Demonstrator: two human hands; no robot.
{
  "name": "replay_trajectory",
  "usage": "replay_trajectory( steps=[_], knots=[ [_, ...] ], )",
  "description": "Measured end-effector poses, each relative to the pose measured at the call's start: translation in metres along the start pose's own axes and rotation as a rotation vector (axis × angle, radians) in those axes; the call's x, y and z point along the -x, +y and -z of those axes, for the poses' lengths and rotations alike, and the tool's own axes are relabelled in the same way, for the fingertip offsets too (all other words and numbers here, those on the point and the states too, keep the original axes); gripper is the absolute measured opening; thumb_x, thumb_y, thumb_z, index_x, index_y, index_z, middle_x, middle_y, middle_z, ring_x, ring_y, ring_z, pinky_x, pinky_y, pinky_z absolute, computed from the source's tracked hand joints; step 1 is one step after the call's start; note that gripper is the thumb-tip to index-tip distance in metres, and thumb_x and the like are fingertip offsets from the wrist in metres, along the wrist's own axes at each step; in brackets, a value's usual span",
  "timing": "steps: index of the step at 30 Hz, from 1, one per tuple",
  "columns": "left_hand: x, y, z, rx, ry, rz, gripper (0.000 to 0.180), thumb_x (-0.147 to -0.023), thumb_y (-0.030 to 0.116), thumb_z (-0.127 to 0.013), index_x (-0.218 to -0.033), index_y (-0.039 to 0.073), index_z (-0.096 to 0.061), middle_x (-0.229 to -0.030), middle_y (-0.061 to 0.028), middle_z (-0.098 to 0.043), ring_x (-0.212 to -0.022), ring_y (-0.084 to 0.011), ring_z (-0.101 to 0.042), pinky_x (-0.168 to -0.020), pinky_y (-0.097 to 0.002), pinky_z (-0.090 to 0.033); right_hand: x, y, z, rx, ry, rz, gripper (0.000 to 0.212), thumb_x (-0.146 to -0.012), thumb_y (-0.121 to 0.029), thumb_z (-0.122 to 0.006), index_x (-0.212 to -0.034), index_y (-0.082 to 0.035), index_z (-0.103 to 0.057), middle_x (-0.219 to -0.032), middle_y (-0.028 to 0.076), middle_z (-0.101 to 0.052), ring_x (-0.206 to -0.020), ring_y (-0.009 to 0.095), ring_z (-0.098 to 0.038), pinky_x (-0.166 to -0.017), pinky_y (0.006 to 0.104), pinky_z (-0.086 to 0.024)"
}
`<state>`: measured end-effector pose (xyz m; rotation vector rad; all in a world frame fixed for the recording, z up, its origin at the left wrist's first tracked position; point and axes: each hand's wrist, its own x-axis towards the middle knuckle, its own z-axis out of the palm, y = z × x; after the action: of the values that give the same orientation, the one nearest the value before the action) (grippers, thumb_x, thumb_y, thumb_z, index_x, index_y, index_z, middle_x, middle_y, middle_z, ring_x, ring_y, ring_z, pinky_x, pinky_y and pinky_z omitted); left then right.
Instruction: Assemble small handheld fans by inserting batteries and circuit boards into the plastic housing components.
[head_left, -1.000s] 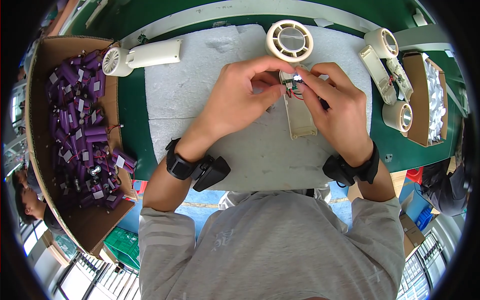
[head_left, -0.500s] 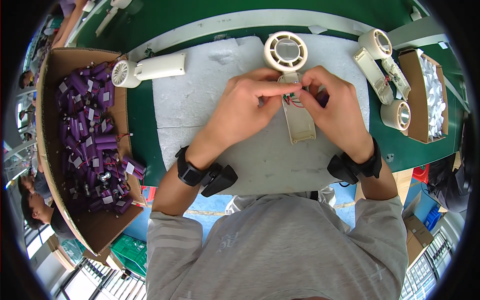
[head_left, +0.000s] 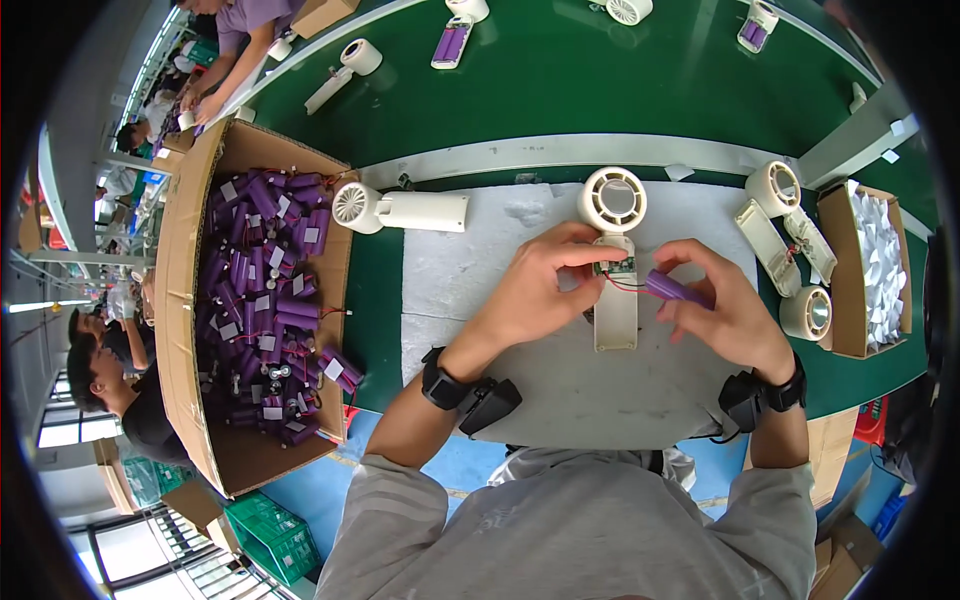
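Note:
In front of me a cream handheld fan [head_left: 613, 200] lies on the white foam pad, its round head away from me and its handle shell [head_left: 615, 325] open toward me. My left hand [head_left: 540, 290] grips the upper handle, fingers at the small green circuit board [head_left: 620, 264]. To the right of the handle, my right hand [head_left: 735, 315] holds a purple cylindrical battery [head_left: 680, 290] between thumb and fingers, a little apart from the shell. Thin red and dark wires [head_left: 625, 286] run from the battery toward the board. Their ends are partly hidden by my left fingers.
A cardboard box [head_left: 190, 300] of purple batteries stands left; a smaller box [head_left: 838, 290] of white pieces stands right. A closed fan [head_left: 420, 212] and opened fans [head_left: 768, 240] flank the foam pad [head_left: 440, 300]. Beyond a pale rail [head_left: 500, 152], more fans lie on green surface. A co-worker [head_left: 250, 30] is far left.
The view has shifted, showing more of the far table. My hands have parted: the right one has drawn away rightward with the battery, which now shows clearly. The left stays at the board.

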<state>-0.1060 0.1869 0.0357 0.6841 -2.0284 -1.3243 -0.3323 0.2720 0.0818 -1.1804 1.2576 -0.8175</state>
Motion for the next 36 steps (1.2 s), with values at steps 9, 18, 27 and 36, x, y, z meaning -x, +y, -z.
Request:
replay_trajectory(
  steps=[9,18,27,36],
  knots=[
    [-0.002,0.005,-0.003,0.157,0.043,0.175,0.034,-0.074,-0.006,-0.061,-0.104,0.007,-0.070,-0.103,-0.0061,-0.064,-0.084,-0.0144,-0.063,-0.073,-0.0265,-0.051,0.000,0.005,-0.008,0.920,0.413,0.235,0.017,-0.079,-0.007,-0.071,-0.092,0.000,-0.064,-0.092,0.009,-0.064,-0.076,0.024,-0.065,-0.060,0.0339,-0.051],
    [0.000,0.003,-0.007,0.143,0.094,0.174,0.033,-0.073,-0.007,-0.060,-0.101,0.006,-0.070,-0.096,-0.0045,-0.065,-0.076,-0.0116,-0.062,-0.068,-0.0248,-0.051,0.005,0.007,-0.008,0.925,0.322,0.450,0.016,-0.072,-0.003,-0.075,-0.085,0.001,-0.066,-0.097,0.011,-0.064,-0.079,0.030,-0.064,-0.068,0.0378,-0.052],
    [-0.002,0.001,-0.010,0.129,0.083,0.154,0.031,-0.074,-0.005,-0.060,-0.101,0.007,-0.071,-0.097,-0.0051,-0.065,-0.076,-0.0118,-0.062,-0.068,-0.0249,-0.051,0.004,0.009,-0.017,1.063,0.345,0.521,0.012,-0.069,0.002,-0.071,-0.079,0.004,-0.064,-0.100,0.014,-0.067,-0.078,0.029,-0.064,-0.070,0.0374,-0.054],
    [0.001,0.000,-0.007,0.142,0.128,0.138,0.033,-0.073,-0.005,-0.060,-0.102,0.007,-0.071,-0.096,-0.0046,-0.065,-0.074,-0.0114,-0.060,-0.068,-0.0247,-0.050,-0.001,0.008,-0.014,1.128,0.274,0.490,0.007,-0.070,0.002,-0.069,-0.076,0.004,-0.065,-0.097,0.014,-0.070,-0.076,0.029,-0.066,-0.070,0.0371,-0.055]
  ],
)
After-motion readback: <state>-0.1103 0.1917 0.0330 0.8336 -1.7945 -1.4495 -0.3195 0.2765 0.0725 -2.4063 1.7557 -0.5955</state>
